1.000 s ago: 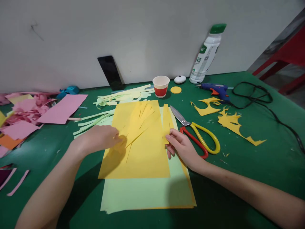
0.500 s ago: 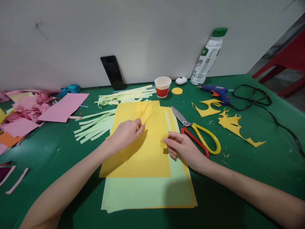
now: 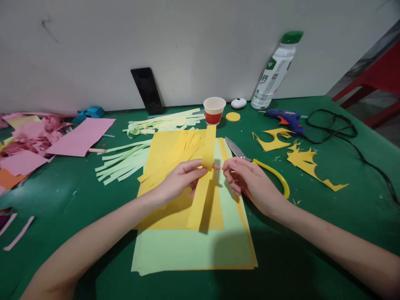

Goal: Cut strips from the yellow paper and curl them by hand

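Note:
My left hand (image 3: 186,177) pinches a long yellow paper strip (image 3: 200,196), which stands up over the stack and bends over at the fingers. Close to its right, my right hand (image 3: 240,175) has its fingers curled in, thumb against forefinger, and no paper shows in it. Below both hands lies a yellow paper sheet (image 3: 175,223) with several cut yellow strips (image 3: 175,160) on it. Pale green sheets (image 3: 193,252) are under that. Scissors (image 3: 236,148) with red and yellow handles lie beside the stack, partly hidden by my right hand.
Pale green strips (image 3: 125,164) and pink paper (image 3: 83,135) lie left. A paper cup (image 3: 214,111), phone (image 3: 147,91) and bottle (image 3: 275,73) stand along the wall. Right are a glue gun (image 3: 286,118) with a black cord (image 3: 368,162) and yellow scraps (image 3: 308,160).
My left hand has moved right from the cut strips and now holds one strip upright. My right hand has shifted slightly right and up; the small yellow piece at its fingertips is no longer there.

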A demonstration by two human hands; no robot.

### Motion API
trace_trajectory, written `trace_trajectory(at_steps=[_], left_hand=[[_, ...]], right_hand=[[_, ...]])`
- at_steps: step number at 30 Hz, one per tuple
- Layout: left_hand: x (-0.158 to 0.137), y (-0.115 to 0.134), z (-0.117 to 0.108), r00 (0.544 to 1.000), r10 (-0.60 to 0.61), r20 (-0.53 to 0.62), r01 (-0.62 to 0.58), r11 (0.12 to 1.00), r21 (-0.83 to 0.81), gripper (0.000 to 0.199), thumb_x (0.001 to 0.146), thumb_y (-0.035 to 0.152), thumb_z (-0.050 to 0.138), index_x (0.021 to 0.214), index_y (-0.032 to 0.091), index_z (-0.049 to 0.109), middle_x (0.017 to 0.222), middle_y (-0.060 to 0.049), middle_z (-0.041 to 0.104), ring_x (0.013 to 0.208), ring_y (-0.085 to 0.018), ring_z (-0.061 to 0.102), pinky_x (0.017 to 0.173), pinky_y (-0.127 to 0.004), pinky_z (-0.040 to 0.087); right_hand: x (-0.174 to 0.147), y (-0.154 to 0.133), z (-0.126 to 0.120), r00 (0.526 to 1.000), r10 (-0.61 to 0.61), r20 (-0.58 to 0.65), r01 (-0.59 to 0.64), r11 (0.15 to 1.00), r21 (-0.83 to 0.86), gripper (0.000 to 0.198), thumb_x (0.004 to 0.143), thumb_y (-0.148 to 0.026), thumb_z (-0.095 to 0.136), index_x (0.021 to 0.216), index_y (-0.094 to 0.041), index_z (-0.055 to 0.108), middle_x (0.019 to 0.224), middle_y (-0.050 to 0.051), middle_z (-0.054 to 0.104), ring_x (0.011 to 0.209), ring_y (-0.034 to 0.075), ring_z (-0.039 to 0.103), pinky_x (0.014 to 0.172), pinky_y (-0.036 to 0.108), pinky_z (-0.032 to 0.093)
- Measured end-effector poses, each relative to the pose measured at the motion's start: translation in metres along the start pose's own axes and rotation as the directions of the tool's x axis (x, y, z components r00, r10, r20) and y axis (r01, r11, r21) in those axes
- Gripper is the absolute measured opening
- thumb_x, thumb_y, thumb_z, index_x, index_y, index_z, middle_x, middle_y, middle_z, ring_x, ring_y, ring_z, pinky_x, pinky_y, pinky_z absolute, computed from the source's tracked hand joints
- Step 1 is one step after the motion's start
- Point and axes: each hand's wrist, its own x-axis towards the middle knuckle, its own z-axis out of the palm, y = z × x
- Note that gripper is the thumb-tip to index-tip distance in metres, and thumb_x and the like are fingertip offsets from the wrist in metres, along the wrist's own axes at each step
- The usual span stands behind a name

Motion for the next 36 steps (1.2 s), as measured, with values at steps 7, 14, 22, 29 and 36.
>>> trace_trajectory(at_steps=[7, 14, 22, 29, 36], left_hand=[[-0.003, 0.0, 0.002, 0.992, 0.116, 0.05, -0.119, 0.99, 0.069, 0.033, 0.081, 0.012, 0.033, 0.085, 0.022, 0.064, 0.092, 0.0, 0.061, 0.059, -0.007, 0.05, 0.051, -0.019, 0.039], [-0.012, 0.011, 0.01, 0.971, 0.227, 0.078, -0.239, 0.886, 0.398, 0.028, 0.086, 0.026, 0.037, 0.102, 0.016, 0.058, 0.082, -0.003, 0.062, 0.056, -0.008, 0.047, 0.051, -0.02, 0.038], [-0.011, 0.007, 0.016, 0.943, 0.326, -0.06, -0.281, 0.882, 0.379, 0.048, 0.083, 0.026, 0.05, 0.129, 0.024, 0.036, 0.063, 0.006, 0.044, 0.053, -0.007, 0.039, 0.052, -0.019, 0.036], [-0.011, 0.009, 0.018, 0.966, 0.23, -0.119, -0.193, 0.946, 0.26, 0.021, 0.074, 0.025, 0.059, 0.093, 0.017, 0.054, 0.061, 0.006, 0.041, 0.055, -0.007, 0.041, 0.052, -0.02, 0.035], [-0.011, 0.005, 0.02, 0.992, 0.127, -0.003, -0.12, 0.95, 0.288, 0.015, 0.078, 0.031, 0.055, 0.079, 0.016, 0.054, 0.066, 0.004, 0.047, 0.059, -0.008, 0.04, 0.056, -0.021, 0.035]], right_hand=[[0.001, -0.004, -0.001, 0.982, 0.108, 0.154, -0.101, 0.993, -0.053, 0.024, 0.076, -0.043, 0.053, 0.075, -0.019, 0.052, 0.052, -0.006, 0.04, 0.043, 0.006, 0.037, 0.038, 0.019, 0.029], [-0.008, -0.008, 0.006, 0.955, 0.228, 0.19, -0.205, 0.97, -0.133, 0.033, 0.066, -0.045, 0.063, 0.08, -0.018, 0.049, 0.056, -0.007, 0.039, 0.044, 0.005, 0.034, 0.038, 0.018, 0.026], [-0.011, -0.004, 0.011, 0.935, 0.271, 0.228, -0.207, 0.941, -0.268, 0.028, 0.07, -0.042, 0.061, 0.071, -0.018, 0.048, 0.043, -0.009, 0.041, 0.037, 0.005, 0.033, 0.041, 0.021, 0.025], [-0.013, -0.016, 0.007, 0.992, 0.083, 0.09, -0.053, 0.955, -0.292, 0.027, 0.067, -0.039, 0.063, 0.077, -0.019, 0.047, 0.048, -0.01, 0.034, 0.045, 0.006, 0.029, 0.042, 0.02, 0.018], [-0.01, -0.015, 0.001, 0.993, -0.052, 0.108, 0.093, 0.904, -0.418, 0.018, 0.069, -0.032, 0.061, 0.079, -0.019, 0.053, 0.056, -0.007, 0.042, 0.051, 0.007, 0.037, 0.048, 0.021, 0.028]])
